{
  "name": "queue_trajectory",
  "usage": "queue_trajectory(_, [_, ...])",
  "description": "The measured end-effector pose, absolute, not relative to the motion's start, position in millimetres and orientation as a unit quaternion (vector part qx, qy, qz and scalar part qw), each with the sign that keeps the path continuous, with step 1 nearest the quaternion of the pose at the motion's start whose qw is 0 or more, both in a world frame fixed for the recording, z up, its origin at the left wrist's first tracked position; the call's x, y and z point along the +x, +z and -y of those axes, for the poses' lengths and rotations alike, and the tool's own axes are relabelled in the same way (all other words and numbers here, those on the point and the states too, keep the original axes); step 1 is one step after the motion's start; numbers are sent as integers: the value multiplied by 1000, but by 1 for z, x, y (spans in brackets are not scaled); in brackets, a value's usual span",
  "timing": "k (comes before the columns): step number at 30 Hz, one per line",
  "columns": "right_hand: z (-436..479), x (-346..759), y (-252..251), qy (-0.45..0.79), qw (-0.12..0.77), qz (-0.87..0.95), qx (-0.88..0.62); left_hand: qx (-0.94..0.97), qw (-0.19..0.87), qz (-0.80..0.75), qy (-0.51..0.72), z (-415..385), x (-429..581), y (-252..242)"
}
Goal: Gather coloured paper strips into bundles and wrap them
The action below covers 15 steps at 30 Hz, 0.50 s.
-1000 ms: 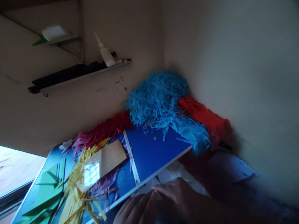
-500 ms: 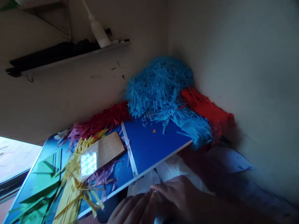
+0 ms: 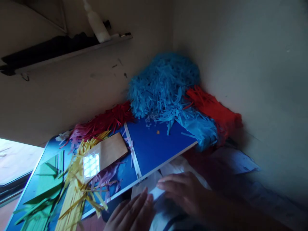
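Low in the view, close to my body, my left hand [image 3: 134, 211] has its fingers together, their tips at the left end of a small pale white piece [image 3: 157, 191]. My right hand [image 3: 184, 191] grips the other end of it, its fingers curled over the top. The piece looks like a flat, narrow strip; whether it is paper or tape I cannot tell. Both hands are apart from the table and in front of its near edge. Below them, white cloth with a dark stripe [image 3: 173, 221] shows, dim and partly hidden.
A blue folding table [image 3: 161, 150] bears a fluffy blue fringed heap [image 3: 166, 83], blue fringe [image 3: 199, 128], red fringe [image 3: 214, 107], yellow strips [image 3: 72, 205], green strips [image 3: 45, 179] and a brown paper packet [image 3: 113, 149]. A wall shelf [image 3: 72, 53] holds a white bottle [image 3: 97, 27].
My hands, earlier pressed together at the fingertips, have drawn slightly apart, and the white piece shows between them. The view has shifted slightly.
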State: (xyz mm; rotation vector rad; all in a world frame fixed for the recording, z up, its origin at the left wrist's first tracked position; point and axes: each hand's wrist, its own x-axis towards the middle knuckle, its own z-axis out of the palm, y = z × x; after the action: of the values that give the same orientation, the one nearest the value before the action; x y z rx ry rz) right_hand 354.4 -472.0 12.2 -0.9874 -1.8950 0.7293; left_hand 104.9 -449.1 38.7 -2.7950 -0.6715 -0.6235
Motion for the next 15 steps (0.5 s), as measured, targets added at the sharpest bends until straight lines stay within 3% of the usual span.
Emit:
queue_trajectory(7, [433,352,-2,341,512,710,-344,-873,-27,318,-370,428,119,20])
queue_trajectory(15, [410,352,-24,476,542,583,-373,-837,-166,338,-396,404,112,0])
